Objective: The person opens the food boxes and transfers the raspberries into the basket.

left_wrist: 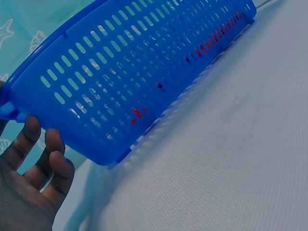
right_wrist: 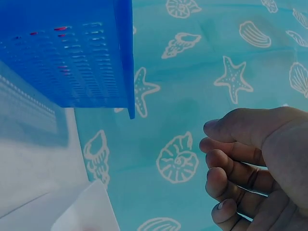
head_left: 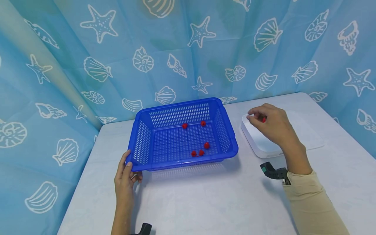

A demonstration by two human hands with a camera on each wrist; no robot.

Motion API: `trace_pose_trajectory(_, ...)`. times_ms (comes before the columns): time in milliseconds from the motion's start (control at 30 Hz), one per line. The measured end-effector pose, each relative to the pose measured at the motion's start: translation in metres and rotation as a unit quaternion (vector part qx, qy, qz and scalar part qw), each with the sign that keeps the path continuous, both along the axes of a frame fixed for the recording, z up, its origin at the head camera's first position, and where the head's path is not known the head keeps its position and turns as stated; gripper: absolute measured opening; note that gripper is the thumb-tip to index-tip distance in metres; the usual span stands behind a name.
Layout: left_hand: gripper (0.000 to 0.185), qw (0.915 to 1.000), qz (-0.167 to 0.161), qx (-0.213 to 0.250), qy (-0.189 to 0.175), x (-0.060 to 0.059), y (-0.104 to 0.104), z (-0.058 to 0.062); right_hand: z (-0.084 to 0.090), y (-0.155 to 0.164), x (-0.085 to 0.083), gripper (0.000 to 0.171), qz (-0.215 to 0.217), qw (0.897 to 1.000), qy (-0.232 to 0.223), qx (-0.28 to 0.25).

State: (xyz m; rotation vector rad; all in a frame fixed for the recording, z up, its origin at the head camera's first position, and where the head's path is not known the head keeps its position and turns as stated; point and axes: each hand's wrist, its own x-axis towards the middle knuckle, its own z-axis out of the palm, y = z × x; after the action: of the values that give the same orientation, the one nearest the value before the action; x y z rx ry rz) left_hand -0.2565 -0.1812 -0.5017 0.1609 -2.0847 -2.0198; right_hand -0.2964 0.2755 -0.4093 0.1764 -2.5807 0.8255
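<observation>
Your left hand (head_left: 124,179) grips the basket (head_left: 182,163), which lies left of your loosely curled right hand (head_left: 272,123), whose hold on the berry (head_left: 264,119) I cannot tell.

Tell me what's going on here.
A person's left hand grips the near left corner of a blue basket, which holds five small red pieces. The right hand is over a flat white slab right of the basket. A bit of red shows there; whether the hand holds it cannot be told.
</observation>
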Motion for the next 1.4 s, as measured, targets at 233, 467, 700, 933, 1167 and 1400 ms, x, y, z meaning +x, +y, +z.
trace_pose_trajectory(233, 0.045, 1.0000, 0.001, 0.001, 0.004, -0.002, 0.000, 0.003, 0.003, 0.004, -0.001, 0.020, -0.015, 1.000, -0.020, -0.011)
trace_pose_trajectory(467, 0.045, 1.0000, 0.003, 0.003, 0.007, -0.004, -0.001, 0.007, 0.006, 0.005, -0.004, 0.021, -0.021, 0.999, -0.024, -0.013)
trace_pose_trajectory(700, 0.045, 0.9999, 0.004, 0.000, 0.013, -0.005, -0.001, 0.009, 0.007, 0.006, -0.007, 0.022, -0.027, 0.999, -0.032, -0.011)
trace_pose_trajectory(933, 0.045, 0.9999, 0.007, 0.002, 0.008, -0.007, -0.001, 0.012, 0.006, 0.009, -0.010, 0.022, -0.028, 0.999, -0.033, -0.012)
trace_pose_trajectory(1167, 0.045, 1.0000, 0.006, 0.002, -0.007, -0.003, -0.001, 0.010, 0.001, 0.010, -0.006, 0.023, -0.024, 0.999, -0.040, -0.013)
trace_pose_trajectory(1400, 0.045, 0.9993, 0.010, -0.021, -0.029, 0.000, 0.001, 0.003, -0.009, 0.016, -0.001, 0.021, -0.032, 0.999, -0.043, -0.004)
